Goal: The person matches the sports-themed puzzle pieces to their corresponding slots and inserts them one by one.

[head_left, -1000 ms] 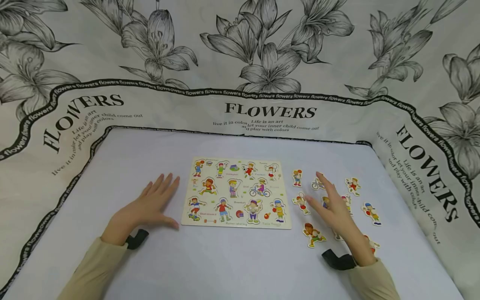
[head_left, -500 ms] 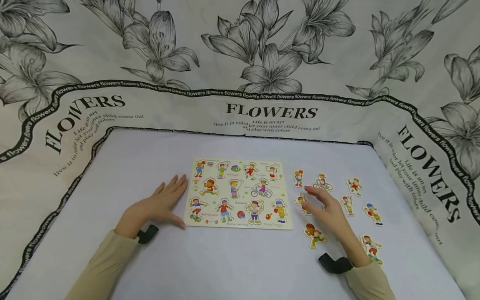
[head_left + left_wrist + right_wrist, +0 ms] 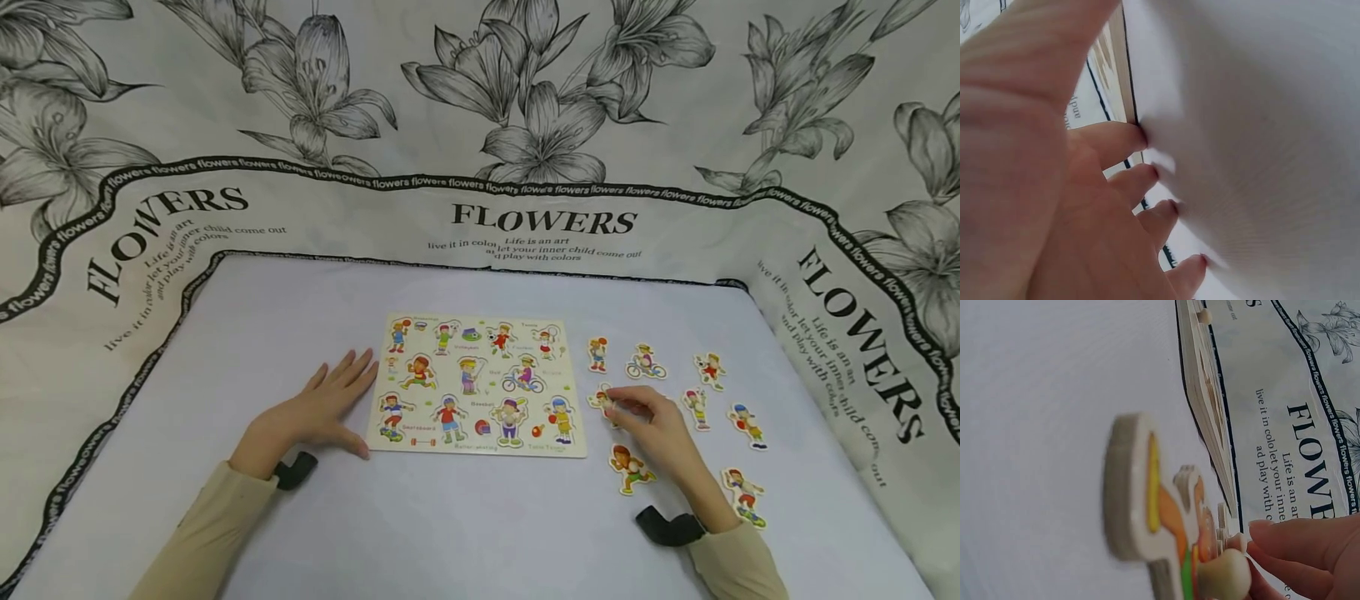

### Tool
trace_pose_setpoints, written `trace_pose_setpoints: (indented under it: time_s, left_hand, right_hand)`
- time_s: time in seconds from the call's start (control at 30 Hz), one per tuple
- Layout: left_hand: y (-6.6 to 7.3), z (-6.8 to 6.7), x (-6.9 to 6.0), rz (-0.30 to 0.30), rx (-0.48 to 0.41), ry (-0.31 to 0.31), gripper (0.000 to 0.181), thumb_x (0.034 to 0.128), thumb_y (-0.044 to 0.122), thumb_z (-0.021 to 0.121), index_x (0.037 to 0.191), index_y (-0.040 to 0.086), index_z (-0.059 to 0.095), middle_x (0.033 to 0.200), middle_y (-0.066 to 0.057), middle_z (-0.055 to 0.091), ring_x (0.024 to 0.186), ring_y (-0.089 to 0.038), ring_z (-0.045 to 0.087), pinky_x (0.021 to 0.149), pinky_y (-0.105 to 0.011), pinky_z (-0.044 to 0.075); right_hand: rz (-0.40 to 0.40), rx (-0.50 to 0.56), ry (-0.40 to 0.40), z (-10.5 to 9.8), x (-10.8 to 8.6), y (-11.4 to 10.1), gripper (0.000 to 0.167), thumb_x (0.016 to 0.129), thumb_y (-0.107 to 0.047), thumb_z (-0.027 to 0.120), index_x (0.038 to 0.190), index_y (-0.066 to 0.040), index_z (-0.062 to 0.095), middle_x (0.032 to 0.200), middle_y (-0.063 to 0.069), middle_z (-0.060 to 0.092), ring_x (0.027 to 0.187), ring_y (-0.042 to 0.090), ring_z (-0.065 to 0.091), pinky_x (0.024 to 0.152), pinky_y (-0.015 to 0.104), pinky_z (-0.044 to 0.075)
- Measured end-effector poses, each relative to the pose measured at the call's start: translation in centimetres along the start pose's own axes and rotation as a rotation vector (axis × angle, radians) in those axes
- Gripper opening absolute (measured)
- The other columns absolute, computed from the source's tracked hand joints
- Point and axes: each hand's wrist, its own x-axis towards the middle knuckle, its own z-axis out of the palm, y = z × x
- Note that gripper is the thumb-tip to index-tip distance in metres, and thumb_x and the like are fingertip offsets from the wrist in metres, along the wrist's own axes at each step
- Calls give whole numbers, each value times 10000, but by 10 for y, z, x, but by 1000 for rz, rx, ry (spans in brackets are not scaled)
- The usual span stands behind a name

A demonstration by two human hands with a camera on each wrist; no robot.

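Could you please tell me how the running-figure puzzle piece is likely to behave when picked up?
The running-figure piece will probably feel stiff, as its edge looks thick and unbent. Its raised knob should make it easy to pinch. Lying flat, it seems unlikely to roll.

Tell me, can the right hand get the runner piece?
Probably yes: the runner piece lies close beside the right hand, its knob sticks out, and nothing seems to cover it. But the hand is busy at the tennis piece, so it should leave that first.
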Motion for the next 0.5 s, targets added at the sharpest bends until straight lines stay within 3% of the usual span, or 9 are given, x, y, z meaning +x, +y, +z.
trace_pose_setpoints:
  time_s: [0.3, 0.5]
  left_hand:
    - [4, -1, 0, -33, -4, -25, 1322, 601, 533, 878, 1562, -23, 161, 1641, -221, 7, 1495, -427, -35, 1166, -640, -9]
    - [5, -2, -1, -31, 5, -14, 1315, 598, 552, 873, 1560, -19, 182, 1640, -222, 25, 1495, -428, -17, 1165, -646, 6]
  right_hand:
    - [-35, -48, 20, 7, 0, 2, 254, 932, -116, 694, 1177, -50, 706, 1120, 109, 638, 1010, 185, 559, 837, 170, 414]
    - [-54, -104, 58, 11, 0, 3, 222, 935, -93, 686, 1153, -59, 709, 1089, 99, 639, 964, 209, 567, 790, 169, 424]
